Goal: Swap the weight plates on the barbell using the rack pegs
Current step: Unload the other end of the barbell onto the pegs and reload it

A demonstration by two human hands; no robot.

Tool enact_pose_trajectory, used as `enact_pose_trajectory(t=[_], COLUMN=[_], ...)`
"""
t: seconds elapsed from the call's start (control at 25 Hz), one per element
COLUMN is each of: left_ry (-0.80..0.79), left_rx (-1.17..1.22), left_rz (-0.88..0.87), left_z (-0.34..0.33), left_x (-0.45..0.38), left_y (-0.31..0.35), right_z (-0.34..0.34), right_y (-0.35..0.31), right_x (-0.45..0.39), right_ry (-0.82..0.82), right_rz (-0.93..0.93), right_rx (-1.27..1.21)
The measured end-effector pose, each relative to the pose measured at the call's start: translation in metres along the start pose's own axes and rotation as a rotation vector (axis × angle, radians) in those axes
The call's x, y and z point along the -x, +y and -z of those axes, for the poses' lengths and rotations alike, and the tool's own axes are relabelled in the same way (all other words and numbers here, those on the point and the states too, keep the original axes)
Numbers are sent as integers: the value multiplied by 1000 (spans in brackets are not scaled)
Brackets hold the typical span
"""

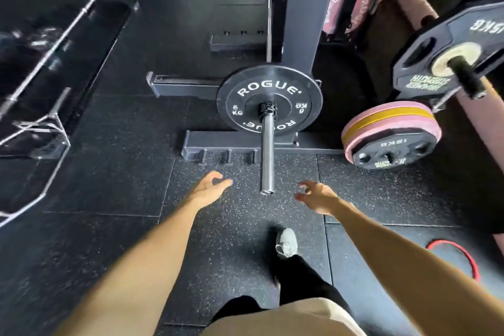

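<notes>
A black 5 kg Rogue plate (269, 101) sits on the barbell's steel sleeve (267, 155), held by a clamp collar (267, 109) at its hub. The sleeve points toward me and its end is between my hands. My left hand (210, 189) is open, fingers spread, just left of the sleeve's end. My right hand (316, 196) is open too, just right of it. Neither hand touches the bar. On a rack peg (467, 78) at the upper right hangs a black 15 kg plate (425, 63). Lower down, pink and yellow plates (390, 128) are stacked on another peg.
The grey rack upright (305, 8) and its base beams (218, 144) stand behind the plate. A mirror wall (41, 76) runs along the left. A red band (463, 256) lies on the rubber floor at the right. My shoe (286, 243) is below the sleeve's end.
</notes>
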State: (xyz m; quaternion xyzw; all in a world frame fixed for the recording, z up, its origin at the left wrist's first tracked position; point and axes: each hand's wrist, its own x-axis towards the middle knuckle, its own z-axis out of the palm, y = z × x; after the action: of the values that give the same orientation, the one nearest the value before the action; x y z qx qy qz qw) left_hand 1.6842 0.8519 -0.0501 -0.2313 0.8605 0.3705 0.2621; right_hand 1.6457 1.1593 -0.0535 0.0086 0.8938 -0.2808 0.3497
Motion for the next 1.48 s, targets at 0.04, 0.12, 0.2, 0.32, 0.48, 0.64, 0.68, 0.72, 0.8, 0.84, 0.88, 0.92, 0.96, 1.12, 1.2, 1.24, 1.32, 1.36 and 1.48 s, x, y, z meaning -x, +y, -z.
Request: enact_pose_trajectory(t=[0.04,0.12,0.2,0.32,0.48,0.64,0.68,0.72,0.8,0.84,0.88,0.92,0.96,1.12,1.2,1.24,1.32,1.36,1.48], left_ry=[37,122,197,270,357,472,491,503,524,533,536,534,525,490,475,476,494,498,487], left_rx=[-1,12,23,24,26,0,0,8,26,38,52,66,76,55,47,43,36,47,71], left_rz=[-26,-74,-133,-205,-309,-371,-381,-393,-420,-434,-445,-455,-465,-512,-540,-551,-563,-569,-579], left_z=[11,30,47,62,64,61,57,55,47,41,35,28,20,-14,-21,-23,-23,-22,-20], left_x=[-16,-55,-94,-148,-223,-289,-302,-314,-332,-339,-344,-350,-354,-376,-379,-380,-379,-378,-376], left_y=[17,52,84,115,129,129,126,124,118,115,111,108,105,93,90,88,85,84,82], right_z=[18,54,86,123,141,138,134,131,122,117,112,106,100,60,41,34,26,24,21], right_y=[-9,-29,-49,-73,-91,-94,-91,-88,-80,-76,-73,-71,-67,-48,-42,-40,-40,-40,-38], right_x=[-19,-64,-110,-169,-248,-304,-315,-324,-339,-344,-348,-350,-353,-368,-375,-377,-380,-380,-382], right_ry=[36,110,183,270,378,473,492,507,537,563,595,620,630,585,633,671,737,758,783], right_rz=[25,89,156,238,313,409,426,435,453,471,488,494,487,469,477,477,470,462,438], right_rx=[-11,15,21,5,34,82,104,110,71,56,59,74,82,-24,-26,-7,71,105,166])
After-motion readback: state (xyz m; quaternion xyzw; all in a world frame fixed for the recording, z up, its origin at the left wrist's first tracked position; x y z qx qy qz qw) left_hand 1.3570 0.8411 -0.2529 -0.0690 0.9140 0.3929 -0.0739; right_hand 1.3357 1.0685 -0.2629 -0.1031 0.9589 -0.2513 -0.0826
